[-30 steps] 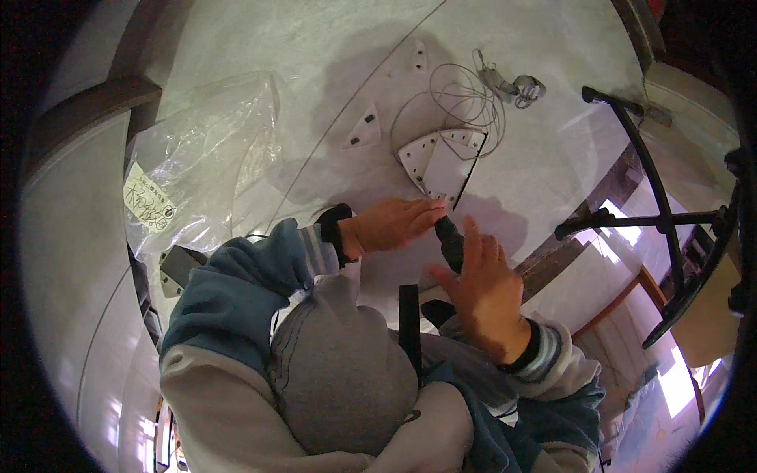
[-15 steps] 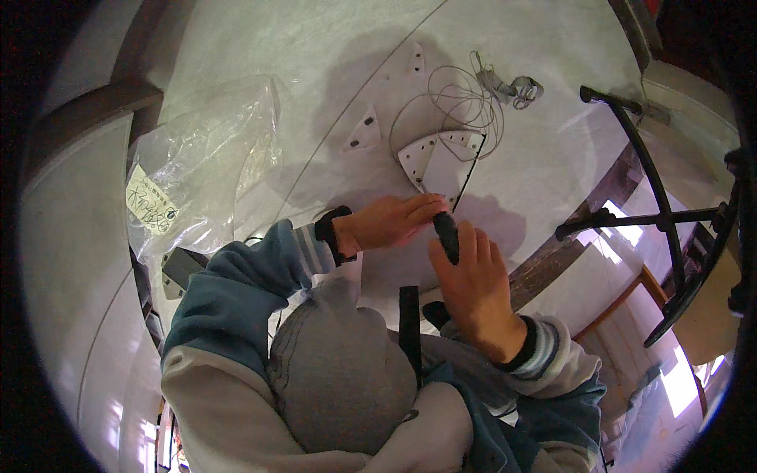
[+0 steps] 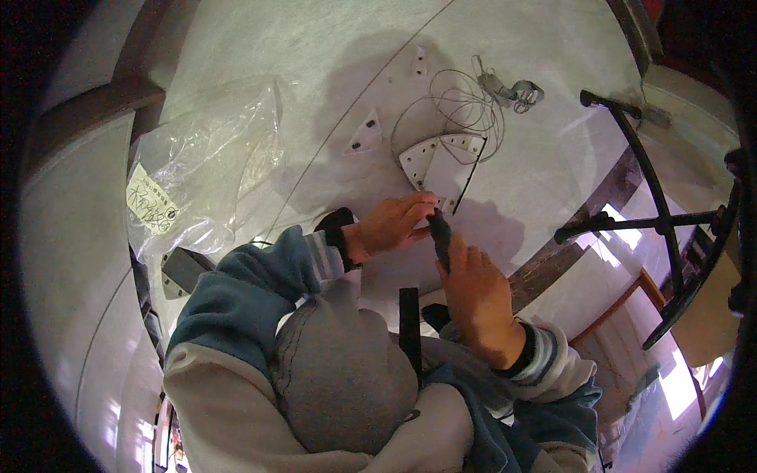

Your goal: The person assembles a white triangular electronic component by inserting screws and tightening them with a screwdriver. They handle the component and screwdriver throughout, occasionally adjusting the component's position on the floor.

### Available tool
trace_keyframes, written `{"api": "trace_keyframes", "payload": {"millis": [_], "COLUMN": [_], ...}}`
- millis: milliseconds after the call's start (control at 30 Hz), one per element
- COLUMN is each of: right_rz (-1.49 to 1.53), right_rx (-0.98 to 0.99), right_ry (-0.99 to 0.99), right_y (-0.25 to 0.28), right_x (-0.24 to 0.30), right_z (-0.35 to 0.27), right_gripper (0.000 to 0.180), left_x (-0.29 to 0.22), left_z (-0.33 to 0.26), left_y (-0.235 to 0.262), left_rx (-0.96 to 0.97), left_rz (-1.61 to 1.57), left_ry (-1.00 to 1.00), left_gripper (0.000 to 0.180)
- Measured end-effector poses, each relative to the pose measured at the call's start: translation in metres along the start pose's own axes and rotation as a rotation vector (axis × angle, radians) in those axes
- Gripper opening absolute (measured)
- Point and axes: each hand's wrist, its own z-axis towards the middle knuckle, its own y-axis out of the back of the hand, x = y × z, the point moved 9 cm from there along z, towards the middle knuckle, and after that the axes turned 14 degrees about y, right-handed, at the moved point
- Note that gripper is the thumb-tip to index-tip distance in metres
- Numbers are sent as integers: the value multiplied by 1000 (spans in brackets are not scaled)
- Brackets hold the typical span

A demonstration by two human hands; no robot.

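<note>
My right hand (image 3: 479, 303) is closed around a dark, stubby tool (image 3: 441, 236), which looks like a handle; its exact kind is unclear. The tool points away from me, its far end at the fingertips of my left hand (image 3: 390, 225). Those left fingers are bent and drawn together there, and whatever they pinch is hidden. Just beyond both hands lies a white fan-shaped plate (image 3: 445, 167) with dark spots along its edges. Farther off are a white triangular piece (image 3: 365, 134) with two dark spots and a small white piece (image 3: 420, 61).
A thin grey cable (image 3: 449, 72) loops over the plate to a grey plug end (image 3: 520, 96). At left, a clear plastic bag (image 3: 229, 134) carries a yellow label (image 3: 150, 203), with a grey box (image 3: 185, 270) below it. A black metal frame (image 3: 650, 169) stands at right.
The dark tool has shifted slightly left and stands more upright in the picture. My left hand has moved a little, its thumb now showing apart below the fingers. My right hand sits slightly lower.
</note>
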Motion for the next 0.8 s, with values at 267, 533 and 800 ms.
{"api": "trace_keyframes", "payload": {"millis": [267, 533, 800], "right_rz": [-102, 68, -177], "right_rx": [-16, -25, -109], "right_ry": [215, -117, 266], "right_y": [14, -8, -4], "right_x": [13, -18, 10], "right_z": [4, -7, 2], "right_gripper": [53, 40, 33], "left_x": [-1, -2, -4], "left_z": [-5, -4, -5], "left_y": [-14, -21, -24], "left_rx": [164, 69, 117], "left_rz": [-21, 0, -28], "left_ry": [-6, -16, -12], "left_gripper": [63, 44, 47]}}
